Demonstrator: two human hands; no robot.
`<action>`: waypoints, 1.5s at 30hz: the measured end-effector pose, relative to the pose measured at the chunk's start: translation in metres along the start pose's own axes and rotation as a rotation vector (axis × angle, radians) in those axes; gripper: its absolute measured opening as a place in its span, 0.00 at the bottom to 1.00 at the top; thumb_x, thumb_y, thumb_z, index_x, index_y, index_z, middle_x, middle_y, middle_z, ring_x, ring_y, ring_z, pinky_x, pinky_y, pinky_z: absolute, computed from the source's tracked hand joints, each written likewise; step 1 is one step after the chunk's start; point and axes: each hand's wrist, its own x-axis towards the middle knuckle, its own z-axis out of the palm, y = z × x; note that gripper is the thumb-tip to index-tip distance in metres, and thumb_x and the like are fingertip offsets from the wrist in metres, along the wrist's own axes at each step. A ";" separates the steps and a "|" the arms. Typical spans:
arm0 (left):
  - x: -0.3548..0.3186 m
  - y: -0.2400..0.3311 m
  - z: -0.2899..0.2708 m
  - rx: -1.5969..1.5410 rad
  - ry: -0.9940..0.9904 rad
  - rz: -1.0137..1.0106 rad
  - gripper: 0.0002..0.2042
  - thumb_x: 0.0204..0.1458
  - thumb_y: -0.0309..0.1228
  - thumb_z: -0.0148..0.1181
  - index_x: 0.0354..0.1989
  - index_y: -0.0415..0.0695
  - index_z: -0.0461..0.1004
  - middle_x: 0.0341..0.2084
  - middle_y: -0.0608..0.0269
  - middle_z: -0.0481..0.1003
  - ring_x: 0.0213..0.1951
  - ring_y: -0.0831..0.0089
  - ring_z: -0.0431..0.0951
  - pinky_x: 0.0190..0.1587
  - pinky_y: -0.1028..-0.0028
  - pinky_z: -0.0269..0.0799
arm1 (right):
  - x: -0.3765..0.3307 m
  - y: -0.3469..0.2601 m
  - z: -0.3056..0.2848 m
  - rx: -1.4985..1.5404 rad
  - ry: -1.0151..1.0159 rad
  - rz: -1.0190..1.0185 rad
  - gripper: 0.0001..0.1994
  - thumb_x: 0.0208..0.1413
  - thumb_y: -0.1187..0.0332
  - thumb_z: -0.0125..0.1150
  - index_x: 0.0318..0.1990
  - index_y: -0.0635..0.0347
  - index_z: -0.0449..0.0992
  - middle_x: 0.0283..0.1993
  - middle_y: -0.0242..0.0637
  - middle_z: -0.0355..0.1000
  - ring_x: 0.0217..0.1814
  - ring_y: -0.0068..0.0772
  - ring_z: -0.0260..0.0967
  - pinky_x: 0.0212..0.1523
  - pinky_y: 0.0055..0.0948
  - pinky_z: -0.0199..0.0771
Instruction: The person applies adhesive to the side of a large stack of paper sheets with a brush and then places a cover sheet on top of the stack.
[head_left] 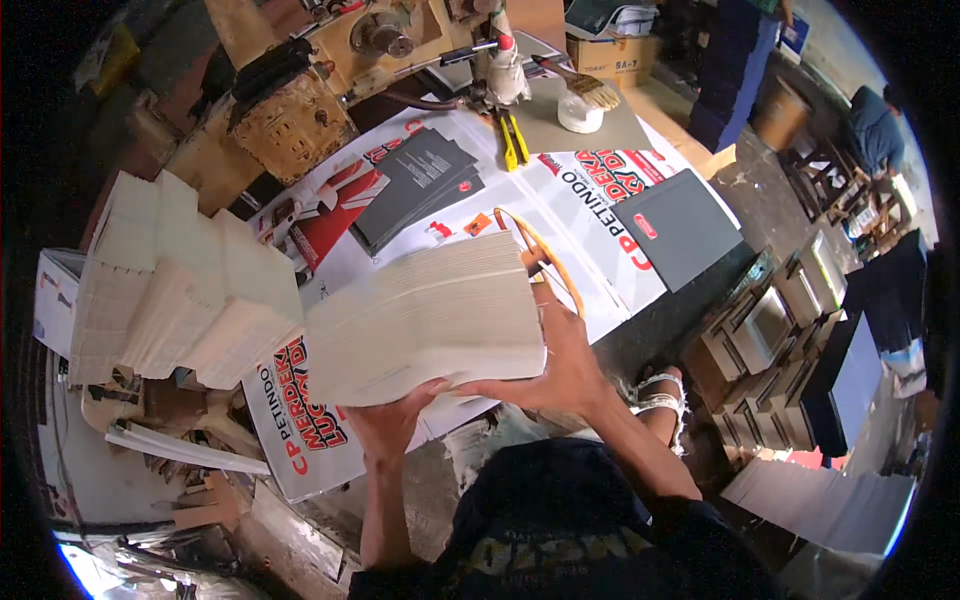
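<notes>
A thick block of off-white pages (430, 310), without a cover, is held over the table in both my hands. My left hand (392, 415) grips its near edge at the lower left, the thumb along the edge. On its right side my right hand (560, 360) is closed, thumb pressed along the near edge; several of its fingers are hidden behind the block. A curved orange strip (560, 270) shows just beyond my right hand. Dark grey covers (420, 180) lie fanned behind the block, and another grey cover (680, 228) lies to the right.
Tall stacks of page blocks (190, 285) stand at the left. Yellow-handled pliers (514, 140), a brush (590, 88) and a white tub (580, 113) are at the back. A worn metal machine (295, 115) stands far left. Stacked books (785, 350) are at right; a person (875, 130) is beyond.
</notes>
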 end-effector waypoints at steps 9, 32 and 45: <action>0.009 -0.027 0.006 0.195 -0.073 0.222 0.35 0.30 0.39 0.84 0.48 0.37 0.75 0.41 0.59 0.79 0.42 0.66 0.78 0.47 0.67 0.74 | -0.002 0.029 0.012 0.030 0.008 0.037 0.49 0.36 0.48 0.81 0.60 0.67 0.59 0.41 0.56 0.76 0.42 0.57 0.78 0.44 0.46 0.79; -0.032 -0.024 0.006 -0.425 -0.149 -0.202 0.30 0.62 0.49 0.50 0.66 0.41 0.58 0.58 0.56 0.68 0.58 0.63 0.71 0.58 0.59 0.70 | 0.011 -0.010 -0.024 -0.104 0.046 -0.233 0.41 0.23 0.66 0.74 0.56 0.60 0.70 0.51 0.47 0.66 0.55 0.53 0.64 0.56 0.45 0.63; 0.003 0.013 0.008 -0.648 -0.465 -0.859 0.34 0.58 0.47 0.59 0.67 0.37 0.58 0.60 0.47 0.68 0.58 0.50 0.73 0.55 0.45 0.75 | -0.024 0.046 -0.007 -0.736 -0.265 -0.455 0.27 0.50 0.64 0.58 0.62 0.51 0.68 0.58 0.37 0.69 0.64 0.39 0.64 0.64 0.42 0.60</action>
